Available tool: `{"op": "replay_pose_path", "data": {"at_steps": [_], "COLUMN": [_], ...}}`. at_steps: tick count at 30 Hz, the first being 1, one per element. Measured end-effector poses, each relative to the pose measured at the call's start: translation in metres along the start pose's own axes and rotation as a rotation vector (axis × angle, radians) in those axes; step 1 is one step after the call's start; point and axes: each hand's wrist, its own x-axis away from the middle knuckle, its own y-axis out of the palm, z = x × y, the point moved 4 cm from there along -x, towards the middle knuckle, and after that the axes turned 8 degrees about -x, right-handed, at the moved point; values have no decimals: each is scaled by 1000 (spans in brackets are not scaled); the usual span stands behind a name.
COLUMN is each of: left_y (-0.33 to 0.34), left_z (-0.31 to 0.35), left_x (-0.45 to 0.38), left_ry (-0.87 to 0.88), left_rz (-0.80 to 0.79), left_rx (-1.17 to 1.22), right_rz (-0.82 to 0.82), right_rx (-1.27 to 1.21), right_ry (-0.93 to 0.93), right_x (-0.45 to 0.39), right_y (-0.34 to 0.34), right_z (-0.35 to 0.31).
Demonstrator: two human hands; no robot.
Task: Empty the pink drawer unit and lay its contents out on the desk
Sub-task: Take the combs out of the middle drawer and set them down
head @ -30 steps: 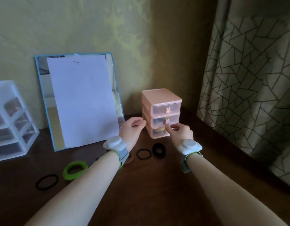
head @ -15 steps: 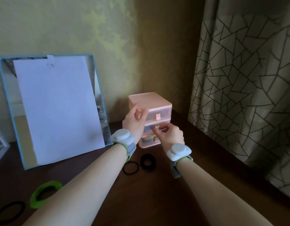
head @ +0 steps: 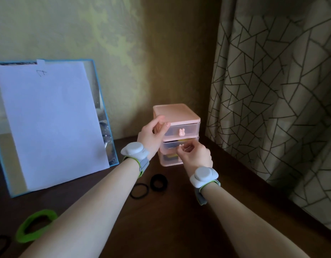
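Drawer travel runs toward 6 o'clock: right hand (head: 195, 157) pinches the middle drawer (head: 172, 146) knob; left hand (head: 151, 135) grips the pink drawer unit (head: 176, 112) at 9 o'clock.

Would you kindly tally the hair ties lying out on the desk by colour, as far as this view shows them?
Black hair ties: 3, a thin one, a thick one and one cut by the left edge.
Green hair ties: 1.
Total: 4 on the desk.
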Motion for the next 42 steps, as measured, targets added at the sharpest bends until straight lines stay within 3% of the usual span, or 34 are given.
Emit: {"op": "replay_pose_path", "data": {"at_steps": [10, 20, 28, 35, 39, 42], "left_y": [0, -2, -1, -3, -8, -8], "left_z": [4, 3, 5, 11, 9, 7], "left_x": [6, 30, 61, 74, 77, 81], "left_ry": [-36, -88, -278, -283, -329, -347], "left_rz": [-50, -116, -237, -259, -284, -298], "left_rx": [14, -128, 51, 54, 176, 260], "right_rz": [21, 13, -4, -27, 54, -34], "right_rx": [10, 0, 10, -19, -130, 24], "right_ry": [-26, -24, -36, -34, -192, -303], "right_x": [23, 49, 72, 77, 61, 35], "right_y": [-17, -36, -52, -63, -86, -82], "right_z": [3, 9, 9, 6, -15, -49]}}
